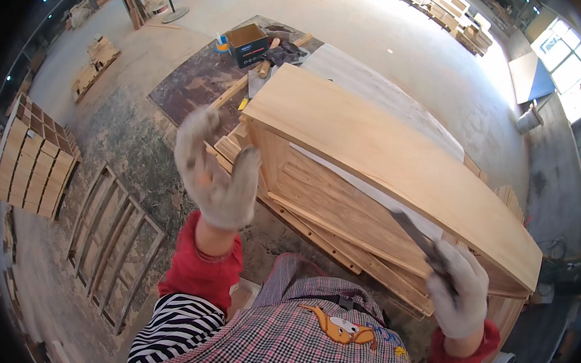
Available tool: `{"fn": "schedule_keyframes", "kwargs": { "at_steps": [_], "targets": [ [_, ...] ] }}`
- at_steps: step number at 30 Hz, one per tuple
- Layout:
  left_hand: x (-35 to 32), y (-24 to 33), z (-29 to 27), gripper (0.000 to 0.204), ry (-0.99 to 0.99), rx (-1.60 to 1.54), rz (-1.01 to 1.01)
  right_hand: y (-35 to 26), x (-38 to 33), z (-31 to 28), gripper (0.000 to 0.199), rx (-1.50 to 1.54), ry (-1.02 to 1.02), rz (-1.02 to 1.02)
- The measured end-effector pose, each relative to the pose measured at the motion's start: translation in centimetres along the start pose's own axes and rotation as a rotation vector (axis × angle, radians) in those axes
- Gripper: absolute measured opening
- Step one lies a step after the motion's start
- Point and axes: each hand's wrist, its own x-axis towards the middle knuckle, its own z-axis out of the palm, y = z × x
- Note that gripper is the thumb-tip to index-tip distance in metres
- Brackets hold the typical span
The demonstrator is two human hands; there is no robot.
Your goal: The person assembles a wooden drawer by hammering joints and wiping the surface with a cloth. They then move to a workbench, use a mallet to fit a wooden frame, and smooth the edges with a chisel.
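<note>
My left hand [216, 169], in a pale work glove, is raised beside the left end of a light wooden box-like furniture piece [381, 154]. Its thumb and fingers stand apart, and nothing shows between them. In my right hand [463, 290], also gloved, is a long flat dark tool with a blade-like end [409, 228]; whether it is a file or a scraper I cannot tell. The tool points up and left across the piece's open front. A wide smooth board forms the top of the piece, and grained panels show inside. Drilled wooden strips [313, 234] lie along its near side.
Behind the piece, a dark work surface [188, 95] bears an open cardboard box [246, 45], a small blue-and-white container [221, 43] and wood offcuts. On the left floor are a slatted wooden frame [114, 249] and a stack of wooden boxes [33, 161].
</note>
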Motion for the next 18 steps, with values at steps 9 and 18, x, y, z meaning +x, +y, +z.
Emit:
{"fn": "schedule_keyframes", "kwargs": {
  "at_steps": [9, 18],
  "targets": [
    [-1.5, -2.9, 0.4, 0.060, -0.039, -0.714, -0.890, -6.7, 11.9, 7.7, 0.038, -0.201, -0.003, -0.202],
    [-0.9, -2.1, 0.7, 0.056, -0.051, -0.700, -0.841, -7.3, 13.0, 9.3, 0.036, -0.273, -0.005, -0.162]
  ]
}}
